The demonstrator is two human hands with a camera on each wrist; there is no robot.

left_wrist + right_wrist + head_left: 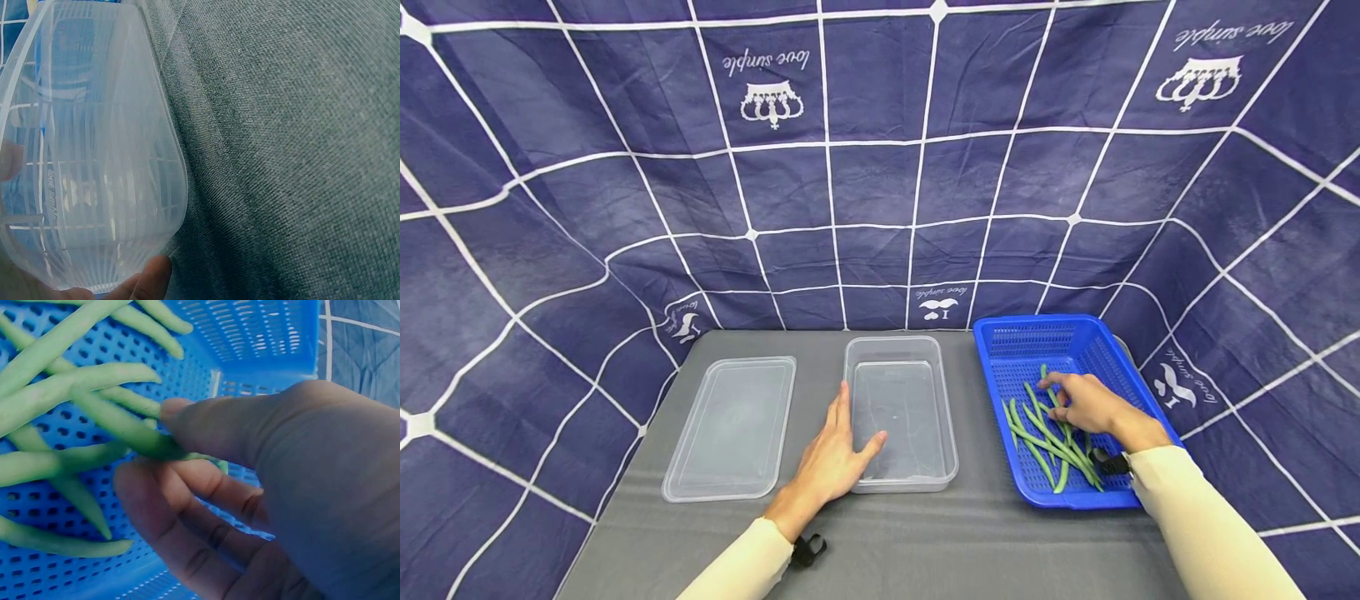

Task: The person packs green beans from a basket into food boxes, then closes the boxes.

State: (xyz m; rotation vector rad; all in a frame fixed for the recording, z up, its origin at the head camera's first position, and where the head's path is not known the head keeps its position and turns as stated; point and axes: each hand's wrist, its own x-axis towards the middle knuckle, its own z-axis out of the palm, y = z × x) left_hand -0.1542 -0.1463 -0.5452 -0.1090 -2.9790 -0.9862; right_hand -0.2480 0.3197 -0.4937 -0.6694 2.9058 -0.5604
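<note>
A clear plastic container (901, 483) stands mid-table. My left hand (833, 457) is at its near left corner, straight fingers along the left wall and thumb over the container; in the left wrist view its fingertip (154, 278) shows at the container wall (112, 175). Over to the right, my right hand (1086, 404) reaches into a blue basket (1045, 498) of green beans (1037, 429). Curled fingers and the thumb hold one green bean (134, 428) between them in the right wrist view; how firmly is unclear. More beans (81, 384) lie beside it on the basket's perforated floor.
A flat translucent lid (730, 429) lies on the grey tabletop (925, 550), left of the container. Behind and at both sides hangs a dark blue cloth (880, 192) with white grid lines. Black straps (807, 550) are on both wrists.
</note>
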